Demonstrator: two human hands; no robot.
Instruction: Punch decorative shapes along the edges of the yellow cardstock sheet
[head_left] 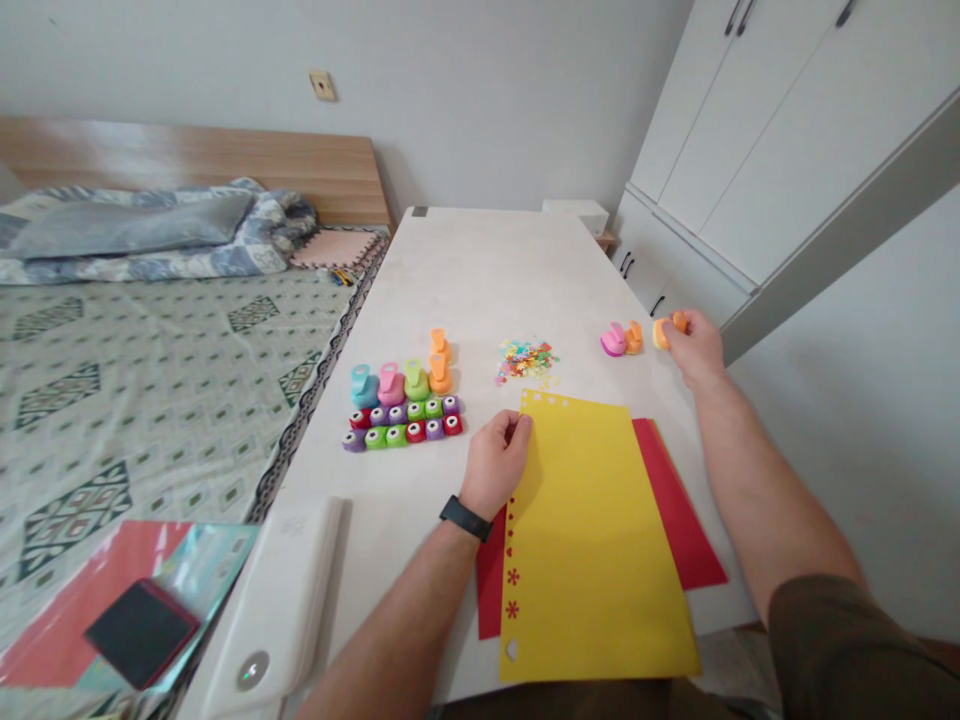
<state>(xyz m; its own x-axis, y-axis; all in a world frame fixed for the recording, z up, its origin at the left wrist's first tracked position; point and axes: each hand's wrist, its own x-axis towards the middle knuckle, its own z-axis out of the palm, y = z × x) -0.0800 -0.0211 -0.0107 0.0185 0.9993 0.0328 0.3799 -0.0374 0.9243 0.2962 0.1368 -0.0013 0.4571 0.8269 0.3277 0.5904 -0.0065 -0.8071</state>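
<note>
My left hand (498,462), a dark band at its wrist, pinches the upper left edge of a yellow paper sheet (592,540). Small punched shapes run along that sheet's left and top edges, several showing red through them. Beneath it lies red paper (679,510). Out to the right, the fingers of my right hand (696,348) are closed around an orange craft punch (663,333). Left of that hand, a pink punch (613,340) and another orange punch (634,338) stand together on the white table (495,270).
Colourful paper cut-outs (525,360) lie heaped beyond the sheet. To the left stand rows of small punches (405,422) and several larger ones (391,384). A long white device (281,600) occupies the near left edge. A bed (187,400) adjoins the left side, cabinets (720,130) the right.
</note>
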